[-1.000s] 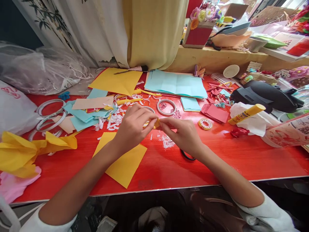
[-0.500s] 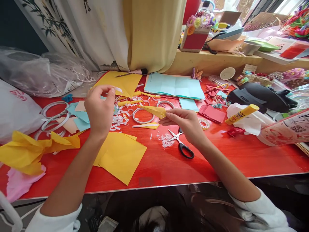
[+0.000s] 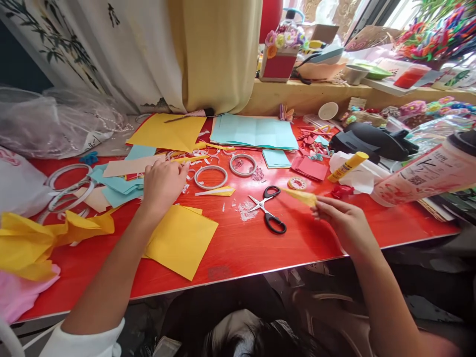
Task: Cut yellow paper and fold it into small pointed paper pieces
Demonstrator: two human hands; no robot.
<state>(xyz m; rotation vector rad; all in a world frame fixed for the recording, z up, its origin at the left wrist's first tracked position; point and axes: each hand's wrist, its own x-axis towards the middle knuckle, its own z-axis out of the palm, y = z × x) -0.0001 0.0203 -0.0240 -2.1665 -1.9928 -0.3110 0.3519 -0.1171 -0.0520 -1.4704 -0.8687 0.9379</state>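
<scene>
My right hand (image 3: 340,215) pinches a folded yellow paper cone (image 3: 299,196) by its wide end, the narrow tip pointing left above the table. My left hand (image 3: 165,183) is low over the paper scraps, fingers curled down and closed; whatever they hold is hidden. Yellow paper squares (image 3: 184,243) lie just below that hand. Black-handled scissors (image 3: 269,210) rest with blades spread between my hands, beside a patch of white shavings (image 3: 247,210). Another folded yellow piece (image 3: 219,191) with a white strip along it lies near a tape roll (image 3: 210,177).
Blue sheets (image 3: 256,131) and a large yellow sheet (image 3: 171,130) lie at the back. Red squares (image 3: 308,168), a glue stick (image 3: 347,167), a black case (image 3: 372,141) and a tilted cup (image 3: 427,171) are at right. Tape rings (image 3: 70,177) and crumpled yellow paper (image 3: 55,233) sit left.
My right hand has moved right and down with the yellow paper cone. My left hand has come down to the scraps; the white strip in its pinch no longer shows. The view has shifted right.
</scene>
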